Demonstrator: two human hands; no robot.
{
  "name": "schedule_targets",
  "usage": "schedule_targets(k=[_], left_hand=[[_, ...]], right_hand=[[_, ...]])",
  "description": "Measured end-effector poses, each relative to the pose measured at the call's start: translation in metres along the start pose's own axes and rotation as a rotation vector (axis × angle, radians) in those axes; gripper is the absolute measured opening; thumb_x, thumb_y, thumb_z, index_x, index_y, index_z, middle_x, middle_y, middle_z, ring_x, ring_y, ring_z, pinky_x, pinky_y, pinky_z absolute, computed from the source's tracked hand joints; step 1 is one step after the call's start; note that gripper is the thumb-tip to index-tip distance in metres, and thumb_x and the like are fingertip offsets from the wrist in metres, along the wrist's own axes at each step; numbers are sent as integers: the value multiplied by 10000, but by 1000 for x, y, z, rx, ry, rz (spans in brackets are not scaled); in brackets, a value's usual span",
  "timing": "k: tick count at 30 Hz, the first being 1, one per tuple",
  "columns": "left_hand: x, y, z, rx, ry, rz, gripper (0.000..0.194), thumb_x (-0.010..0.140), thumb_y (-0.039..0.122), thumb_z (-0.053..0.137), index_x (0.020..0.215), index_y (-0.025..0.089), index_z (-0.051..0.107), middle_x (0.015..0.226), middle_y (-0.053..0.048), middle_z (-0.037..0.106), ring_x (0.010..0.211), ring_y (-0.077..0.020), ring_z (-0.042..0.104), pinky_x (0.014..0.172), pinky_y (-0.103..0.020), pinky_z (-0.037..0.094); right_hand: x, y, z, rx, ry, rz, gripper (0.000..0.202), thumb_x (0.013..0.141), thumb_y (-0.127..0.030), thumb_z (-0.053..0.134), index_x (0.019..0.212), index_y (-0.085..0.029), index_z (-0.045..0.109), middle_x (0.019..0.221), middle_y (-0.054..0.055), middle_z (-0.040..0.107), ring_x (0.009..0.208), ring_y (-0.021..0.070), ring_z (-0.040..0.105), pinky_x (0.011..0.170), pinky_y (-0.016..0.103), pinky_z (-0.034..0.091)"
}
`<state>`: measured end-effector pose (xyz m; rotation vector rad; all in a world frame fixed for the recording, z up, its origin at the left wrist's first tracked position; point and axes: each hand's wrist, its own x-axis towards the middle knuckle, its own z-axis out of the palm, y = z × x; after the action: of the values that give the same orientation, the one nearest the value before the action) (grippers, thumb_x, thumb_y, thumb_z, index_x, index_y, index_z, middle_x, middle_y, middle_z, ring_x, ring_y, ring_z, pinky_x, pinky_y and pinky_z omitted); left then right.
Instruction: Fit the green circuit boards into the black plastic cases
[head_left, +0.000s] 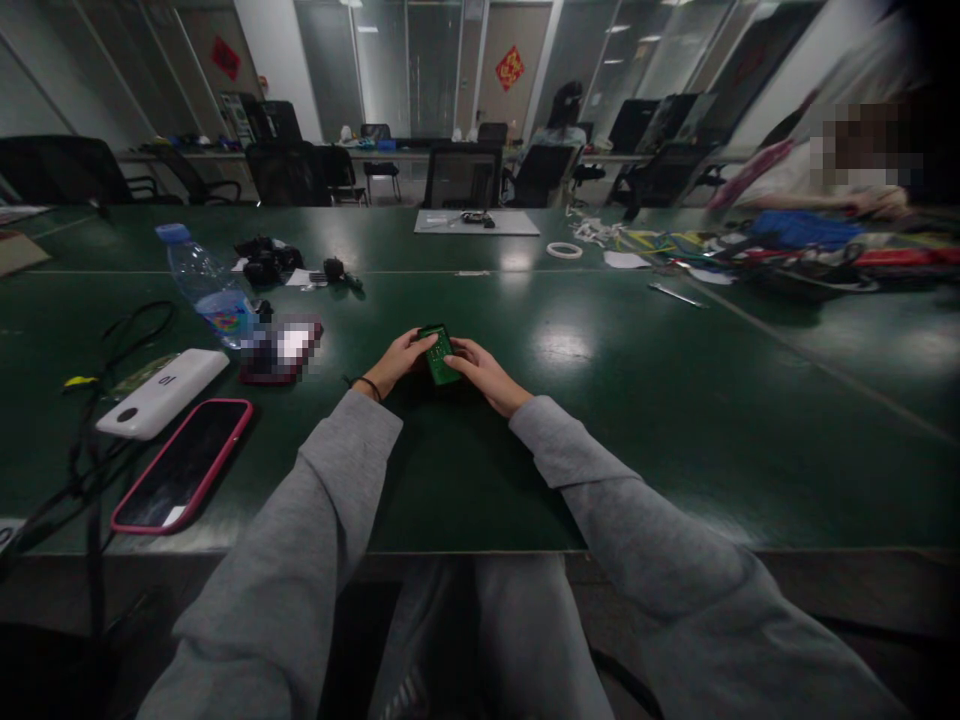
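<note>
Head view: both hands are closed on one small green block (441, 356), held between them over the near middle of the table. Left hand (399, 364) grips its left side, thumb laid on the upper face. Right hand (484, 372) grips the right side, thumb tip on the face near that edge, a bit lower than the left thumb. Block sits between the two thumbs, tilted, long axis roughly away from the wearer. Pale specks on its face; too small to read. Remaining fingers go behind it, mostly hidden. Can't tell if the block touches the table.

Next out: black band (366, 385) on left wrist, grey sleeves (352, 470) on both arms, green table (480, 480) below.

Left of the hands: phone with a pink rim (187, 465), white slab marked with digits (163, 393) just beyond it, bottle (212, 290) with blue cap, black cords (94, 480).

Ahead, well apart from the block: white board (435, 224) with small parts on it, white ring (564, 250). To the right: pen (675, 294), heap of cables (675, 243), blurred co-worker (795, 160) behind. Chairs (463, 178) at the back.
</note>
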<state>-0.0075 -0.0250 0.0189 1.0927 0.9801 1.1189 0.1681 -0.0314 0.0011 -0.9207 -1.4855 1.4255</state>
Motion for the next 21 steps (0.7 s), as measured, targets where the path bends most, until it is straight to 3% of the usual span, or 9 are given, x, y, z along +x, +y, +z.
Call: schedule_targets(k=[14,21], left_hand=[[-3,2,1,-31,-5,34,262,787,312,709,1015,194,656,995,-44,672,877,-172,628,793,-301,490],[-3,2,-1,1,-33,78,373,755,350,728,1098,219,657,1077,-48,673,943,-197,634,814,-316,489]], right_hand=[[-2,-2,3,-27,-28,-38,523,802,-314,686,1268,-180,490,1244,100,589,1188,215,558,1087,434,436],[-3,-3,3,-23,-5,-10,612,799,-315,689,1343,-200,433,1268,99,577,1210,216,549,1102,440,424]])
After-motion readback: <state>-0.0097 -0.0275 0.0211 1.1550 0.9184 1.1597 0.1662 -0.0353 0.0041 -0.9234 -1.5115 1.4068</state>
